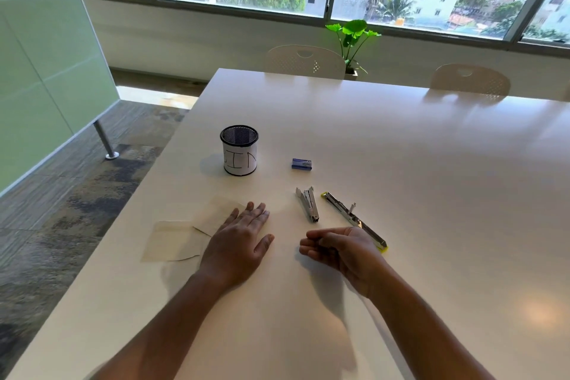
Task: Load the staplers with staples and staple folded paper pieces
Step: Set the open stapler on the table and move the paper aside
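You are just starting: nothing is loaded yet. Your left hand [239, 236] lies flat on the table [401, 163], beside the folded papers [185, 234]. Your right hand [339, 248] is loosely curled, holding nothing, near two staplers [308, 203]. Next, reach for the blue staple box [302, 163].

The black mesh cup [239, 149], at about ten o'clock from the left hand [239, 241], wears a white paper band hand-lettered in black "IN" (a fainter stroke before the I cannot be made out). Print on the small blue box [302, 164] is too small to read.
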Available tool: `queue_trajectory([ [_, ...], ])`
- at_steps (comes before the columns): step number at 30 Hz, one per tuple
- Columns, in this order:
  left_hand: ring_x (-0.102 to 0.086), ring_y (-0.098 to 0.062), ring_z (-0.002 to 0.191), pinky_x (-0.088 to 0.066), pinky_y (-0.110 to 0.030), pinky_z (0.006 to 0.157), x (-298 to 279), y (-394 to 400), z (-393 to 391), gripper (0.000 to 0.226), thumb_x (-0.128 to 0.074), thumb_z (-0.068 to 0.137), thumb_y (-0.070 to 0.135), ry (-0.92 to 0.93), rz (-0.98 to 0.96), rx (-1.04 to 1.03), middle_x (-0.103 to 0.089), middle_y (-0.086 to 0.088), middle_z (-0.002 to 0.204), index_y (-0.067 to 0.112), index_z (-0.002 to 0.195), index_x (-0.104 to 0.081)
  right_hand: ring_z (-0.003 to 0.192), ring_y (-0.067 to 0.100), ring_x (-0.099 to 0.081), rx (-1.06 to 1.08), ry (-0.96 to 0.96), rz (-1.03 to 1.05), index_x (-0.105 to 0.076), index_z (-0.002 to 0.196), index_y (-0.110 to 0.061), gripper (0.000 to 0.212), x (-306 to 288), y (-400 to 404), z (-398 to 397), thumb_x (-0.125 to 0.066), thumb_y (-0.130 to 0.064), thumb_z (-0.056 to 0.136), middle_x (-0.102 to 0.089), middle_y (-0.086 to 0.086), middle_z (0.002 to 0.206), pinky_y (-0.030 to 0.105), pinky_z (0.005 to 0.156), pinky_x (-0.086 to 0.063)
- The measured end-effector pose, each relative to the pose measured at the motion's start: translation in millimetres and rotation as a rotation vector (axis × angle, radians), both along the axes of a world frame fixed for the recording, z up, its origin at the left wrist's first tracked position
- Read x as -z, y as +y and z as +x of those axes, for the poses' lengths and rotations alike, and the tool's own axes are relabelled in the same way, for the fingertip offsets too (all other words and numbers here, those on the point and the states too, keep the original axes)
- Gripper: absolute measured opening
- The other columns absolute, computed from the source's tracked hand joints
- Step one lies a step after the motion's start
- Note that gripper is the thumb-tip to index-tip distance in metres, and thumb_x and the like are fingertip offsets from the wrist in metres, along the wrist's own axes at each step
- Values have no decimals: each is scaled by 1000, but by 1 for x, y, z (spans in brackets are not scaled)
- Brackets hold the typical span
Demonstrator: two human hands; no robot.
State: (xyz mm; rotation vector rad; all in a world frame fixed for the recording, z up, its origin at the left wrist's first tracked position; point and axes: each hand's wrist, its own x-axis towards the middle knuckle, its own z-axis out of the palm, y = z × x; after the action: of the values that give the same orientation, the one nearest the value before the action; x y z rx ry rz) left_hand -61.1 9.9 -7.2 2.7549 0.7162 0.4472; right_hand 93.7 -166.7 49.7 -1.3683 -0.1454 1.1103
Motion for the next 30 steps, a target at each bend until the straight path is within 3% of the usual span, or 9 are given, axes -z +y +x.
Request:
queue_trajectory([
  [4,-15,-2,154,-1,-21,123,2,0,0,61,-39,103,51,-24,-7,-12,-23,13,167,28,158,-30,84,35,-77,-32,9,-8,-68,110,18,25,-6,4,-2,-46,10,102,-74,35,105,35,79,-64],
  [9,-12,0,155,-5,-24,127,0,5,1,64,-43,101,52,-45,-13,0,-22,14,167,28,158,-29,107,48,-72,-58,26,13,-67,109,18,43,-18,21,0,-27,19,92,-73,35,107,42,89,-61],
  [12,-12,-2,155,-7,-26,128,-4,19,2,66,-45,101,53,-38,-11,7,-21,13,168,26,159,-28,105,45,-74,-86,27,43,-66,113,17,45,-25,36,1,-25,22,95,-73,34,109,41,87,-62],
  [21,-12,-12,157,-6,-30,127,-9,85,-5,69,-43,102,55,34,-75,-138,-20,4,169,20,159,-29,106,43,-74,-91,10,166,-63,117,20,27,-37,86,4,-46,20,96,-72,35,112,39,89,-63],
  [30,-11,-13,157,-9,-31,128,0,86,-8,70,-34,102,58,28,-74,-145,-14,4,171,21,160,-23,85,37,-78,-35,-87,255,-62,109,22,22,-65,148,10,-45,22,95,-71,37,108,31,77,-66],
])
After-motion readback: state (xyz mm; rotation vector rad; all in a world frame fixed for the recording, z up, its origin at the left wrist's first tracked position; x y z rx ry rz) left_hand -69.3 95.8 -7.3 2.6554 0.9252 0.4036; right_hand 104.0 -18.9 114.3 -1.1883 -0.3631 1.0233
